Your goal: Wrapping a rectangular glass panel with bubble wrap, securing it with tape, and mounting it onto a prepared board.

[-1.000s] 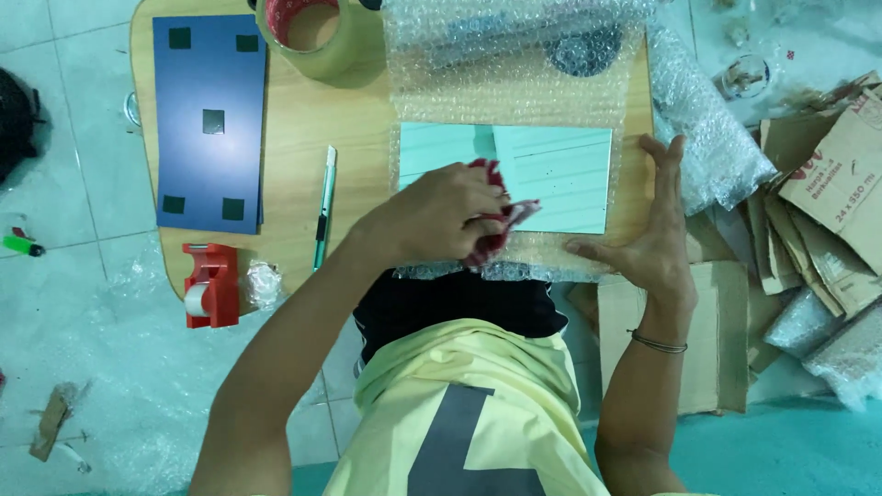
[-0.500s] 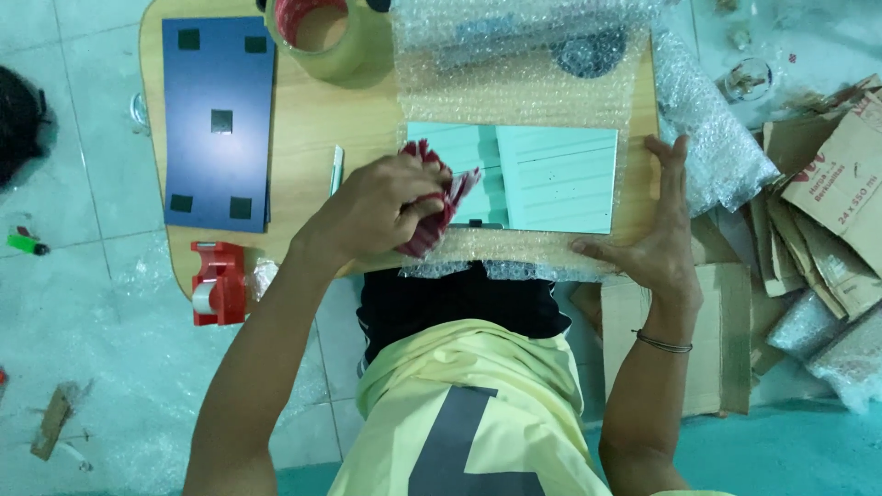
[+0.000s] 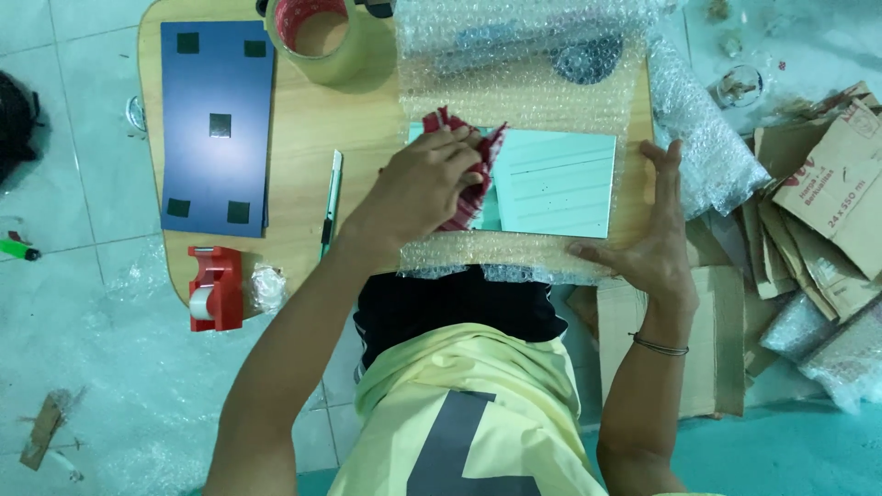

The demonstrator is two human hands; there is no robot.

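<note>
My left hand (image 3: 423, 184) presses a red checked cloth (image 3: 469, 188) against the left part of a pale mirror-like rectangular panel (image 3: 556, 184). The panel lies flat on a sheet of bubble wrap (image 3: 524, 92) spread over a low wooden table (image 3: 349, 119). My right hand (image 3: 648, 230) rests with fingers spread at the panel's right and near edge, touching the bubble wrap. The cloth hides the panel's left end.
A dark blue panel with black squares (image 3: 218, 129) lies at the table's left. A big roll of clear tape (image 3: 322, 37) stands at the back, a utility knife (image 3: 331, 202) lies in the middle, a red tape dispenser (image 3: 213, 287) at the near-left corner. Cardboard pieces (image 3: 827, 193) are piled on the floor at right.
My left hand has slid the cloth leftward across the panel, from its middle to its left end. My right hand stays at the panel's right edge.
</note>
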